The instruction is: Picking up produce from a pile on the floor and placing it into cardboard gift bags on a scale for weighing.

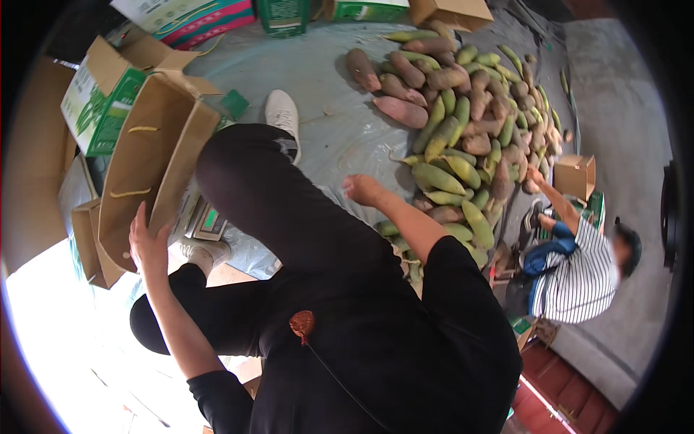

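Note:
My left hand point(148, 244) is at the near edge of a tall brown cardboard box point(148, 160), fingers apart; whether they press on the box I cannot tell. The box stands open, its bare inner wall showing two yellow cord handles. Beside it, partly hidden, is a digital scale point(210, 220) with a lit green display. My right hand point(363, 189) is held over the plastic sheet past my knee, its fingers curled in with nothing visible in them. To its right lies a big heap of green radishes point(442, 178) and reddish-brown radishes point(402, 111).
A green and white carton point(97, 108) stands left of the box, with more cartons point(282, 16) along the far edge. Plastic sheeting point(325, 119) covers the floor. At the right, a person in a striped shirt point(578, 278) reaches to the heap, near a small open carton point(575, 176).

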Available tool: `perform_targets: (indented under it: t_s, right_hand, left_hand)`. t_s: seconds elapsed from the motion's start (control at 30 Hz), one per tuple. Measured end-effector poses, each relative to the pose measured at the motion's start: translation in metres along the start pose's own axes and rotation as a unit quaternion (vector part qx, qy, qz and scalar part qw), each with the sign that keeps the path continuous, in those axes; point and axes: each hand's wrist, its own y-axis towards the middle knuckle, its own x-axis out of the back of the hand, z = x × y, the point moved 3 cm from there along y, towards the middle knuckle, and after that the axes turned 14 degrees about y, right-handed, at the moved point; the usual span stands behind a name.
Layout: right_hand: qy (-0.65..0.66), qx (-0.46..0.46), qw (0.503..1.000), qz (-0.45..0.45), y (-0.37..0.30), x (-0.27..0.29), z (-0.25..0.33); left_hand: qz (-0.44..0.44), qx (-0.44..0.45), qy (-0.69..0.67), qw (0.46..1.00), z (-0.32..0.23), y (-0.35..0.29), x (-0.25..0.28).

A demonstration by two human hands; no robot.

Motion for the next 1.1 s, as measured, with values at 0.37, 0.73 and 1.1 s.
perform_targets:
  t_s: [0.37,0.73,1.1]
  right_hand:
    - [-0.014,-0.228,0.973,-0.012,-0.098,0.003,-0.089]
    - [-0.280,-0.378,0.832,-0.294,-0.186,0.137,-0.137]
    - [-0.234,-0.547,0.784,-0.176,-0.243,0.140,-0.173]
  left_hand:
    - [0.003,0.030,0.041,0.999,0.023,0.005,-0.026]
    - [-0.031,-0.019,0.031,0.999,0.042,0.012,-0.040]
    - [-0.001,0.076,0.120,0.990,0.007,0.005,-0.022]
